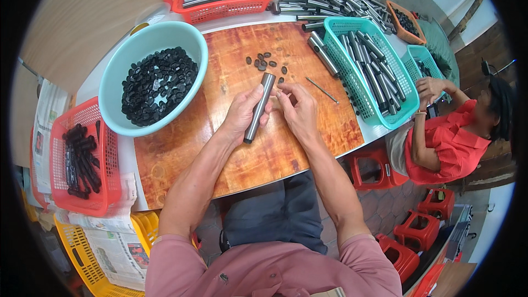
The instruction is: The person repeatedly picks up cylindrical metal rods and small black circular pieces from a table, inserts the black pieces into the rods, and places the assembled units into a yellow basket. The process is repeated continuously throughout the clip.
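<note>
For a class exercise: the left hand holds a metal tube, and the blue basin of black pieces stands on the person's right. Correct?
Wrong side: the head view shows the blue basin of black pieces standing on the person's left. The left hand does hold a metal tube.

Small print is showing on the lower newspaper (110, 256), which is lying across the yellow crate (82, 264), and on the upper newspaper (46, 111) beside the red basket (112, 159); no wording is reading clearly.
</note>
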The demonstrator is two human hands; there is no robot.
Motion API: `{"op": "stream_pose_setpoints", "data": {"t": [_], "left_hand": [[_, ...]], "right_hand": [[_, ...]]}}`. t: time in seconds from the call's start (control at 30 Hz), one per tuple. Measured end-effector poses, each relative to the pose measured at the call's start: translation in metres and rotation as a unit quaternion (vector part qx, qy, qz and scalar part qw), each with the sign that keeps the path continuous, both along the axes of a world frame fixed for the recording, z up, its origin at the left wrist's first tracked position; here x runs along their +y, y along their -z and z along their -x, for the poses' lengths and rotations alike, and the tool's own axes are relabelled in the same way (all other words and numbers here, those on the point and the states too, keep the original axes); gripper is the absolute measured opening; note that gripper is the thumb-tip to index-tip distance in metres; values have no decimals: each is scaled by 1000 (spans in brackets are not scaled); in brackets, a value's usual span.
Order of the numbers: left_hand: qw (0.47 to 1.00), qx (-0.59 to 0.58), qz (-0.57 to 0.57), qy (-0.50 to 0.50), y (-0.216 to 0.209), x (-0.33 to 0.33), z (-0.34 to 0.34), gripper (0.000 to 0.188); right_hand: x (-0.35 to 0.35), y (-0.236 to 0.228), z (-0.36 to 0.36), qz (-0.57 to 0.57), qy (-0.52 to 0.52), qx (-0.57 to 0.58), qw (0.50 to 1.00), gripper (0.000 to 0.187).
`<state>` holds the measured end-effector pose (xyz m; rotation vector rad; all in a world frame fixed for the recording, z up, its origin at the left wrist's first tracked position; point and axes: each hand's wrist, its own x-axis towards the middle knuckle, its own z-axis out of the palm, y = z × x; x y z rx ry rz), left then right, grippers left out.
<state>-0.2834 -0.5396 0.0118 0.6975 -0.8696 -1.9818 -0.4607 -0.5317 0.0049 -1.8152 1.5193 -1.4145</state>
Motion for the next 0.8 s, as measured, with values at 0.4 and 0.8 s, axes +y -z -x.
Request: {"op": "stream_pose_setpoints", "data": {"t": [0.4, 0.8], "left_hand": [[978, -122, 163, 42, 2, 10, 11, 43], [663, -505, 547, -87, -8, 30, 17, 40]], "right_hand": [[-13, 10, 9, -66, 27, -213, 974, 20], [-4, -14, 50, -186, -188, -124, 956, 33]]}}
